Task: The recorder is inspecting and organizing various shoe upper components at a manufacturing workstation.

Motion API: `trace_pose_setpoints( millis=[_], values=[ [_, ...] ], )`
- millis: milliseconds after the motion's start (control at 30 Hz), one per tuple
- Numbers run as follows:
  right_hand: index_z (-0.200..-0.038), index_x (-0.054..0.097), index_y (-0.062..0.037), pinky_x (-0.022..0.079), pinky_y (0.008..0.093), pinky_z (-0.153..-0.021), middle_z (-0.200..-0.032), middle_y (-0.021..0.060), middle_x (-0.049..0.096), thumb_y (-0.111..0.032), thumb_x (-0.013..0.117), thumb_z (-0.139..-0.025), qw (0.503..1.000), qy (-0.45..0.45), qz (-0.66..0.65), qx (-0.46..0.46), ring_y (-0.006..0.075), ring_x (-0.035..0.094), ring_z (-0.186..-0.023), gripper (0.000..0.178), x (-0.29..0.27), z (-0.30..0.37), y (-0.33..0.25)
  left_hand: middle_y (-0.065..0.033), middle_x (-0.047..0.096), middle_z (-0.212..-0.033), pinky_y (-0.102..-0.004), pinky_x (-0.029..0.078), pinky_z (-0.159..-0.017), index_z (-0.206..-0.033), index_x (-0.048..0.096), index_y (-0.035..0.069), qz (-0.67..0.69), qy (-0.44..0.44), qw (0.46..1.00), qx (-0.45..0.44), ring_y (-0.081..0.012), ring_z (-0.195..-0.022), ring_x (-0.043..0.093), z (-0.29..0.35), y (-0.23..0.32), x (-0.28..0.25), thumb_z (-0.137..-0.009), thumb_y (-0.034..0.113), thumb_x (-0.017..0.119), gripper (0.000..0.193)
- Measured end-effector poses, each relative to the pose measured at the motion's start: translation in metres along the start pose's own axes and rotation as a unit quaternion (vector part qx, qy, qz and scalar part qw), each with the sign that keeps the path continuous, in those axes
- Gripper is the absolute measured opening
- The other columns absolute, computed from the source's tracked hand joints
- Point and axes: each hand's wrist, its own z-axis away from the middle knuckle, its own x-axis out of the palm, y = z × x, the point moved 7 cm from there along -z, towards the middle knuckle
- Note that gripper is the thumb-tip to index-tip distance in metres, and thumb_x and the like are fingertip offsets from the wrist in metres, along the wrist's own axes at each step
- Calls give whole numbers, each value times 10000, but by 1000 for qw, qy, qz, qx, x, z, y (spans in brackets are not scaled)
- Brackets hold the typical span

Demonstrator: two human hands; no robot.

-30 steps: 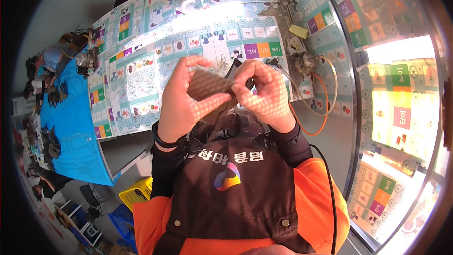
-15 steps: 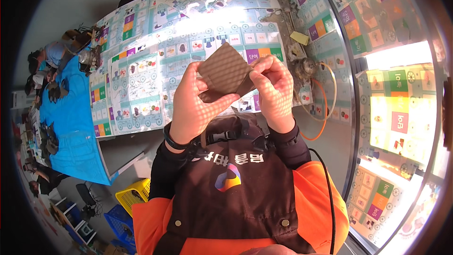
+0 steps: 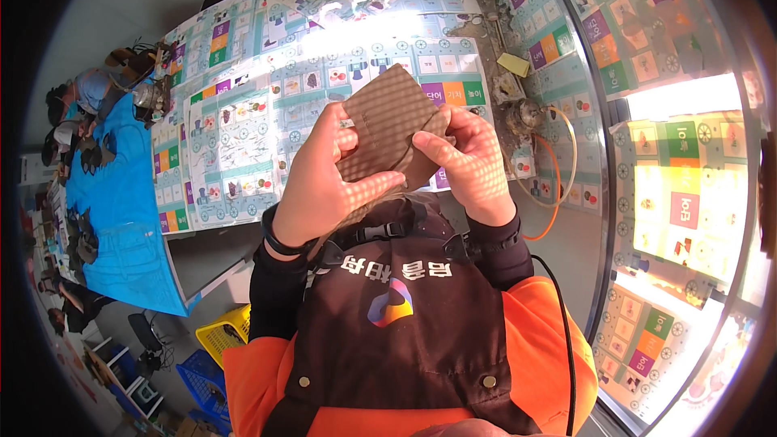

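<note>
Raised above the near edge of the table is a brown, flat, squarish folded piece [image 3: 382, 123]; I cannot tell if it is leather or cloth. My left hand [image 3: 318, 184] grips its left side and lower edge, thumb stretched along the bottom. At the right edge, my right hand [image 3: 472, 163] pinches a turned-over flap between thumb and fingers. Dotted light and shadow fall over both hands and the piece. Part of the lower layer is hidden behind my fingers.
A table [image 3: 231, 146] with a printed sheet lies beneath my hands. Beyond its right end stand a metal machine part [image 3: 524, 116] and an orange hose [image 3: 557, 186]. A blue cloth [image 3: 121, 218] and a yellow basket [image 3: 225, 335] are at left; a window frame [image 3: 597, 194] rises at right.
The brown piece has tilted and opened somewhat, showing more of the folded flap at right. My left hand has moved slightly left and down; my right thumb has shifted onto the flap.
</note>
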Motion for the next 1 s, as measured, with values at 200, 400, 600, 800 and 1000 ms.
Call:
trace_pose_setpoints(
  millis=[200,400,600,800,1000],
  values=[
    [-779,555,-77,425,210,-664,-777,-31,596,-82,713,-835,999,41,-7,-16,26,511,-713,168,1,4,-6,-107,636,-935,-302,515,-747,-1132,413,-21,-8,50,998,-43,-168,-912,637,-3,-7,2,-685,130,865,654],
    [-1016,644,4,479,247,-752,-918,27,673,-113,761,-766,991,-102,85,4,78,593,-813,300,3,2,-8,-22,555,-774,-269,459,-657,-1093,448,-35,66,4,997,-31,-88,-750,531,-12,-6,-1,-720,120,839,563],
    [-1019,648,16,501,256,-771,-944,53,692,-61,739,-754,995,-32,-80,44,96,622,-830,291,2,3,9,1,519,-773,-237,423,-636,-1043,468,-19,42,-26,997,-53,-49,-728,473,-12,-7,-1,-831,68,721,341],
    [-967,646,16,502,262,-753,-902,53,687,-35,728,-751,991,4,-123,43,99,618,-800,236,7,0,8,-14,540,-850,-250,442,-695,-1009,485,-13,116,-60,989,-64,-46,-815,493,-8,3,-3,-869,41,645,219],
    [-822,616,-13,488,252,-698,-830,39,667,-36,732,-760,993,15,-117,28,93,588,-727,134,5,2,11,-44,585,-955,-271,464,-778,-1065,505,-25,60,-67,995,-34,-74,-916,536,-6,8,-3,-780,112,768,411]
  ],
)
